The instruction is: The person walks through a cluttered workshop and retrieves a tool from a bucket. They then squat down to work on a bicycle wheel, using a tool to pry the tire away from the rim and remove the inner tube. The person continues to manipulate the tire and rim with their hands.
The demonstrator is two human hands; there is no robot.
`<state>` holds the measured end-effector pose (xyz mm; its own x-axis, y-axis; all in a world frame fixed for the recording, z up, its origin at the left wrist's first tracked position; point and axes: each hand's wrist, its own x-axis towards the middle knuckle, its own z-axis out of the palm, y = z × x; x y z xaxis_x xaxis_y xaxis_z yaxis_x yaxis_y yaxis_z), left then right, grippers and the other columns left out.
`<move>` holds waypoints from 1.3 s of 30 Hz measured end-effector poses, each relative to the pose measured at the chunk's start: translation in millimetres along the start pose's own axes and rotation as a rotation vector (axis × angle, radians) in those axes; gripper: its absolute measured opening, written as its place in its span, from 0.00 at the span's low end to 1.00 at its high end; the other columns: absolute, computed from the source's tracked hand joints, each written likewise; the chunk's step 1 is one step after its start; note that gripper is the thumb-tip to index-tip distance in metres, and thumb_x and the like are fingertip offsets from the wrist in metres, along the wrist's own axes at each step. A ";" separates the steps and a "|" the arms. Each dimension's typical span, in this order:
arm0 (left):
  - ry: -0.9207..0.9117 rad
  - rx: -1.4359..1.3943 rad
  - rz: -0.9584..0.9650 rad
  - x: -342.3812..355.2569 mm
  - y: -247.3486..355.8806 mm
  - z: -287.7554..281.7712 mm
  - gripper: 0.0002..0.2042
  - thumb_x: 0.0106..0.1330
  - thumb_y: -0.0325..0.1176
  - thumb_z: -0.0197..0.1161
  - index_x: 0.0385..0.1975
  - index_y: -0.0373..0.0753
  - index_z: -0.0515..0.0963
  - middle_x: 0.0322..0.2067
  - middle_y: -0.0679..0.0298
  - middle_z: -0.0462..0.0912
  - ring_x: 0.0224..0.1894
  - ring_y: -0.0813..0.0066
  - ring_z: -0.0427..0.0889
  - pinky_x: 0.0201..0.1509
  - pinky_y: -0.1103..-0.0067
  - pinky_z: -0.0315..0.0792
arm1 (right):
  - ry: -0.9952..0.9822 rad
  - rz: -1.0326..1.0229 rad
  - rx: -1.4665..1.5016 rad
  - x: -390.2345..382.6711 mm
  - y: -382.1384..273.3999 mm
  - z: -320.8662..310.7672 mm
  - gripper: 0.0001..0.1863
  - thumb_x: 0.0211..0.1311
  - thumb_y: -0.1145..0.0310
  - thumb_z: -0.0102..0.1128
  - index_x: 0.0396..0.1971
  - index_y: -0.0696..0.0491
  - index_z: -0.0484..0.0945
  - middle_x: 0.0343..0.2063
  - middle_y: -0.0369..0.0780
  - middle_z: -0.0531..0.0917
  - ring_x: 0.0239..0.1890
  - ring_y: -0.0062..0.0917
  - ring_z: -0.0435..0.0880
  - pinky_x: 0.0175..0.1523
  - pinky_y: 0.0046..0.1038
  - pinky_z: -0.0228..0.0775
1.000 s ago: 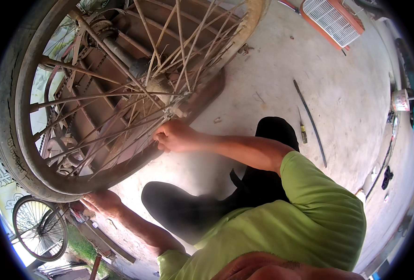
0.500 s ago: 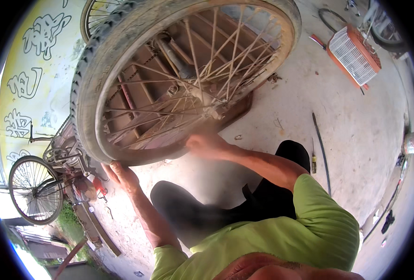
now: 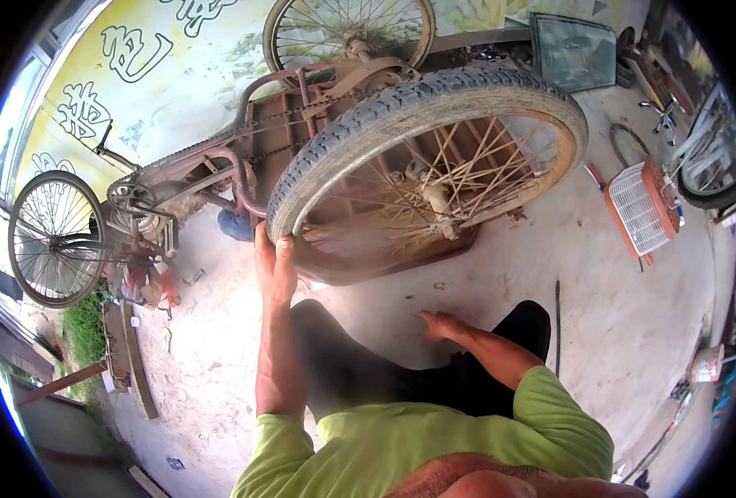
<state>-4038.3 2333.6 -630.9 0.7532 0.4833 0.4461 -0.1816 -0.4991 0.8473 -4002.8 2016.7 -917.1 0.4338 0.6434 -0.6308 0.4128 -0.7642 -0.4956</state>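
A large muddy spoked wheel (image 3: 434, 192) with a knobbly tyre (image 3: 343, 124) stands tilted in front of me. It belongs to an upturned cargo tricycle, whose brown bed (image 3: 368, 270) rests low on the floor behind the spokes. My left hand (image 3: 275, 267) is closed on the tyre's near left edge, thumb on the near side. My right hand (image 3: 441, 325) hangs over my lap, apart from the wheel. Its index finger points left and the others are loosely curled, with nothing visible in them.
The tricycle's front wheel (image 3: 55, 242) and pedal crank (image 3: 127, 197) are at the left; another wheel (image 3: 358, 48) is by the painted wall. Right lie an orange-and-white basket (image 3: 640, 212), a bicycle (image 3: 712, 162) and a dark rod (image 3: 558, 328). Wooden planks (image 3: 141, 365) lie lower left.
My right hand has drawn back from the wheel's lower rim toward my lap. My left hand stays at the tyre's edge. The view has shifted, putting the wheel farther right.
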 end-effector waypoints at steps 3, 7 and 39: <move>-0.028 -0.106 0.010 4.5 7.1 0.1 0.31 0.68 0.55 0.59 0.55 0.29 0.70 0.44 0.56 0.78 0.48 0.68 0.74 0.56 0.73 0.67 | 0.123 -0.116 -0.030 -80.2 -61.8 -86.2 0.31 0.58 0.54 0.64 0.59 0.52 0.72 0.53 0.48 0.80 0.55 0.42 0.79 0.57 0.40 0.71; -0.087 -0.113 0.007 5.7 8.9 0.7 0.32 0.69 0.56 0.58 0.57 0.31 0.68 0.48 0.57 0.77 0.51 0.69 0.72 0.58 0.74 0.65 | 0.954 -0.906 -0.097 -189.3 -191.7 -242.6 0.24 0.49 0.66 0.72 0.49 0.53 0.77 0.41 0.42 0.81 0.45 0.39 0.81 0.50 0.38 0.73; 0.100 0.183 -0.016 32.7 59.4 10.5 0.25 0.62 0.53 0.65 0.40 0.33 0.74 0.35 0.48 0.79 0.36 0.43 0.81 0.39 0.59 0.74 | 1.244 -0.686 -1.039 -169.8 -302.7 -369.7 0.24 0.40 0.45 0.73 0.23 0.47 0.73 0.21 0.35 0.73 0.26 0.28 0.76 0.32 0.32 0.65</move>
<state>-4017.9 2312.2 -569.1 0.6867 0.5571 0.4670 -0.0450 -0.6086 0.7922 -3905.2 2155.6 -439.2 0.0728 0.8357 0.5443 0.8450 -0.3416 0.4115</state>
